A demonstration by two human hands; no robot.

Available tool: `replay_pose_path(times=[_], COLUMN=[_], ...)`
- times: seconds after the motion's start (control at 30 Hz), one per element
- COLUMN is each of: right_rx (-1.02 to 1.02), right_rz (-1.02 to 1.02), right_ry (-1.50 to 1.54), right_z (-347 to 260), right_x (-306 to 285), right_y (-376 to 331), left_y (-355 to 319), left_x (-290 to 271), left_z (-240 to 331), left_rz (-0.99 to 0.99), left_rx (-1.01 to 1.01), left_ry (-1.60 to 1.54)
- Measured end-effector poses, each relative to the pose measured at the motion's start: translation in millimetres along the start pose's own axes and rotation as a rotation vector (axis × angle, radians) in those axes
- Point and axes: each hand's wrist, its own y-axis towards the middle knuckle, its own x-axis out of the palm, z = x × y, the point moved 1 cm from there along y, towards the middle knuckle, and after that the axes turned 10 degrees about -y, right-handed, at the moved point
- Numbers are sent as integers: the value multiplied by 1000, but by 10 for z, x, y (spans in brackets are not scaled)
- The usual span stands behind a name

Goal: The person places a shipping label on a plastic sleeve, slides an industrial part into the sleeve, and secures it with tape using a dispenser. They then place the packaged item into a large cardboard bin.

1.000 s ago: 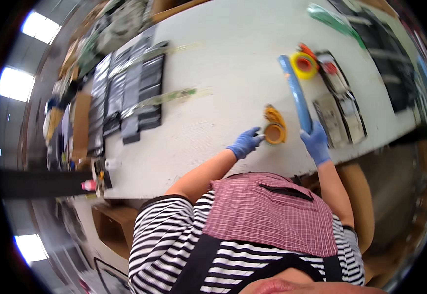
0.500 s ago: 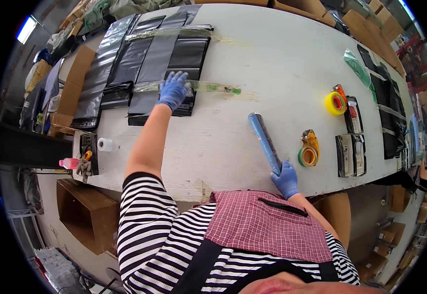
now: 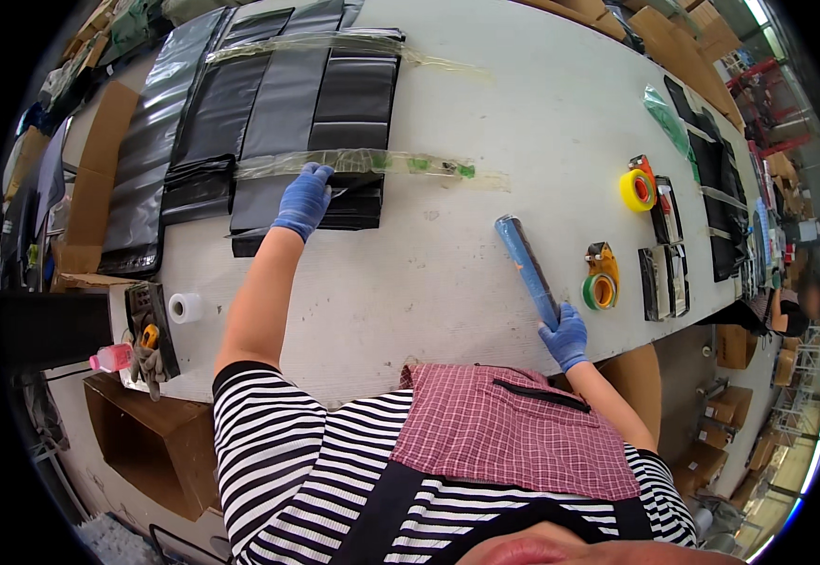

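Observation:
Both my hands wear blue gloves. My left hand (image 3: 304, 201) is at the near part of a stack of black plastic bags (image 3: 358, 97) on the table's left side. Its fingers are closed on the edge of a top bag, whose dark flap (image 3: 357, 185) is lifted and creased beside them. Clear tape strips (image 3: 346, 161) cross the stack and stick to the tabletop. My right hand (image 3: 566, 337), near the front edge, is wrapped round the near end of a slim blue roll (image 3: 527, 264). The roll points away from me, its far end tilted left.
Right of the roll are an orange tape dispenser (image 3: 602, 268), a yellow tape roll (image 3: 637, 190) and small black trays (image 3: 663, 281). More strapped black bags (image 3: 717, 202) lie at the far right. A white roll (image 3: 184, 307) and a pink bottle (image 3: 111, 357) sit at the left corner. Another person (image 3: 785, 306) is at right.
My left hand has gone from lying spread on the bags to closing on a bag's edge, which has lifted. My right hand still holds the roll. The view has shifted slightly.

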Motion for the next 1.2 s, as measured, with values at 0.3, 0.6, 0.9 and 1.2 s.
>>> replay_pose_path(times=[0.3, 0.6, 0.9, 1.2], right_rx=[3, 48, 13, -55], right_rz=[53, -99, -40, 12], right_ry=[110, 17, 101, 113], right_z=[10, 87, 80, 143], right_x=[-15, -105, 105, 139], right_y=[-98, 22, 24, 1], left_y=[380, 429, 213, -728], left_x=[183, 313, 269, 285], left_z=[129, 162, 385, 2069], left_rz=[-142, -43, -149, -150], left_rx=[353, 214, 226, 262], left_ry=[335, 348, 210, 496])
